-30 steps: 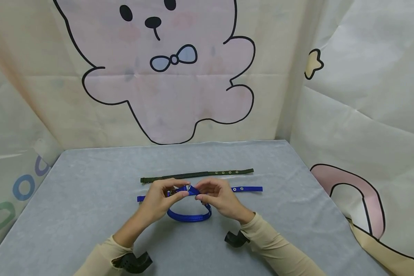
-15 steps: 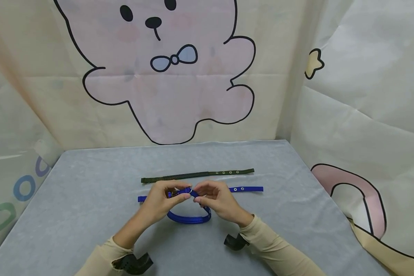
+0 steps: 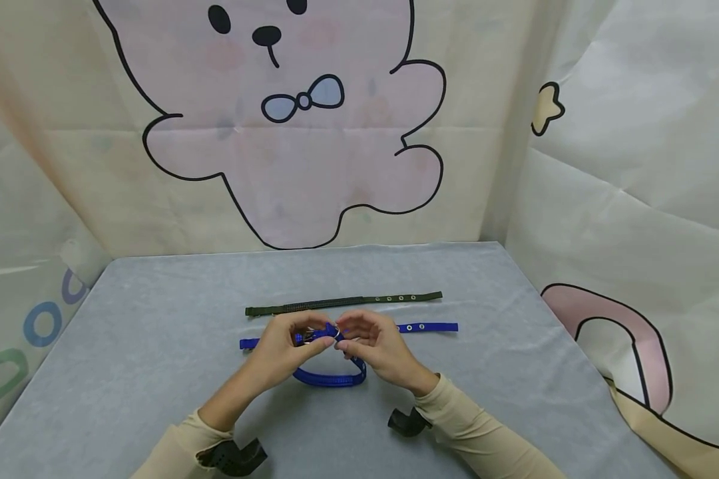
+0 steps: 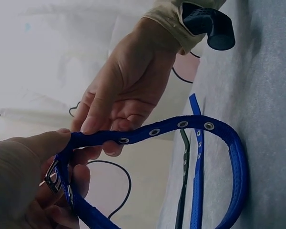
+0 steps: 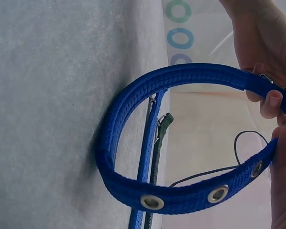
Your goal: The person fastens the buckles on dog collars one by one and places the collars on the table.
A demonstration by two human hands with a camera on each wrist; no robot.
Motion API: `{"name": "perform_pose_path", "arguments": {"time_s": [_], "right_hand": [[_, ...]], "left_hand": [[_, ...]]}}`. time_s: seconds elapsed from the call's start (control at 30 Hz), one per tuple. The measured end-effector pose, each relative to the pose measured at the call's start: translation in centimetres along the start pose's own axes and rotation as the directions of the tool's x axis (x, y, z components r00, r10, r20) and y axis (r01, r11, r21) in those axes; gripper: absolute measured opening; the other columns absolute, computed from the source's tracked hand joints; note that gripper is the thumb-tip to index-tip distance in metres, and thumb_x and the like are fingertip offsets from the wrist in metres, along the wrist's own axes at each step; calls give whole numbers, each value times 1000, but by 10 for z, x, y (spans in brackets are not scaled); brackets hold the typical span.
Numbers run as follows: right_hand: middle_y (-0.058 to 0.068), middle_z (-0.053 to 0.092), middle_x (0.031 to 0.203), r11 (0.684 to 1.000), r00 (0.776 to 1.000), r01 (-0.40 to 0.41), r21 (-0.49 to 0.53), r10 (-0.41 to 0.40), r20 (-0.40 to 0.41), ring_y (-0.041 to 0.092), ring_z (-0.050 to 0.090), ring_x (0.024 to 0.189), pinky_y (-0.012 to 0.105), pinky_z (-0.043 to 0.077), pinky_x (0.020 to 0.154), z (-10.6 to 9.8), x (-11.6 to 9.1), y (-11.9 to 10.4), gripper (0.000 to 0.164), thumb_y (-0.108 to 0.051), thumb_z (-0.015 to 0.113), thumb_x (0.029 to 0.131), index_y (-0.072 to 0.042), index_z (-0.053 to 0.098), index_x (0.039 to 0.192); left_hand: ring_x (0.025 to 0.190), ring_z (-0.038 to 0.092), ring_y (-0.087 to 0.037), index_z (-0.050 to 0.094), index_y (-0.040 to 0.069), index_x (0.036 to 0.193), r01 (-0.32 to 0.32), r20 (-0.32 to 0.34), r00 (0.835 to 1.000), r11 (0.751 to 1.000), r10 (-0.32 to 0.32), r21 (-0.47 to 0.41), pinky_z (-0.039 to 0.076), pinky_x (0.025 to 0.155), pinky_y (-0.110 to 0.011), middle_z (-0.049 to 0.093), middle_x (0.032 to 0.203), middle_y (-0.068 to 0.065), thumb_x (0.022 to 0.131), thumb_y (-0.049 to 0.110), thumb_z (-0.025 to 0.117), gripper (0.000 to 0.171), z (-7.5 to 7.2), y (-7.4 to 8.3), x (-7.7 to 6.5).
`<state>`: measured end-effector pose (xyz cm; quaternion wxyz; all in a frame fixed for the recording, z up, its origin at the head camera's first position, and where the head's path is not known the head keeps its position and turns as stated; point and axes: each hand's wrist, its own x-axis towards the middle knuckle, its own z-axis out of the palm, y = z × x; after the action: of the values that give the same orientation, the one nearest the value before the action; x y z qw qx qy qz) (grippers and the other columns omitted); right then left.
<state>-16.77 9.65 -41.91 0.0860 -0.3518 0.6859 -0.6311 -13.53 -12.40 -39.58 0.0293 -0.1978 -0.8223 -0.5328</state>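
A blue collar (image 3: 329, 380) with metal eyelets is bent into a loop between both hands, its lower curve close over the table. My left hand (image 3: 278, 349) pinches the end with the metal buckle (image 4: 51, 176), thumb on top and fingers beneath. From the other side my right hand (image 3: 376, 342) grips the eyelet end between thumb and fingers. The two ends meet at the fingertips, where a metal ring (image 3: 337, 332) shows. In the left wrist view the eyelet strip (image 4: 168, 128) runs from the thumb across to the loop's far bend.
Behind the hands, a second blue collar (image 3: 428, 327) lies straight on the grey cloth-covered table (image 3: 156, 293), partly hidden by them. Farther back lies a dark green collar (image 3: 335, 303), also straight. Printed curtains (image 3: 467, 166) close off the back and sides.
The buckle end has turned and slid slightly right between the fingertips. My right fingers have drawn in closer to the left ones. The collars on the table have stayed put.
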Motion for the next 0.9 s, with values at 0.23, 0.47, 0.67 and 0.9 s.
{"name": "perform_pose_path", "arguments": {"time_s": [0.23,0.47,0.67,0.9], "right_hand": [[33,62,117,999,1000,8,50,-9,14,5,70,93,29,60,70,0,0,-2,31,-3,67,96,8,60,124],[32,66,107,999,999,-4,40,6,-36,4,70,84,29,59,66,4,1,-3,26,-4,67,96,8,62,119],[28,69,109,1000,997,0,-28,-2,-75,7,70,89,26,58,71,3,1,-4,22,-3,66,96,4,66,117],[16,74,102,983,992,25,-183,-47,-117,6,64,84,26,52,73,2,1,2,13,-7,69,96,-5,72,108]], "left_hand": [[75,58,-8,77,19,105,-30,-12,999,999,31,37,50,64,-24,75,103,1,88,19,79,17,5,-2,0],[77,58,-11,77,21,105,-51,-30,998,997,52,61,50,65,-27,74,104,4,91,21,76,14,7,-2,0],[74,59,-10,76,20,107,-70,-82,994,996,73,49,50,63,-25,73,104,3,94,21,74,13,11,-3,-1],[82,68,-8,74,17,112,-65,-153,986,997,71,44,46,52,-24,74,108,-3,94,19,74,18,12,-6,-3]]}}
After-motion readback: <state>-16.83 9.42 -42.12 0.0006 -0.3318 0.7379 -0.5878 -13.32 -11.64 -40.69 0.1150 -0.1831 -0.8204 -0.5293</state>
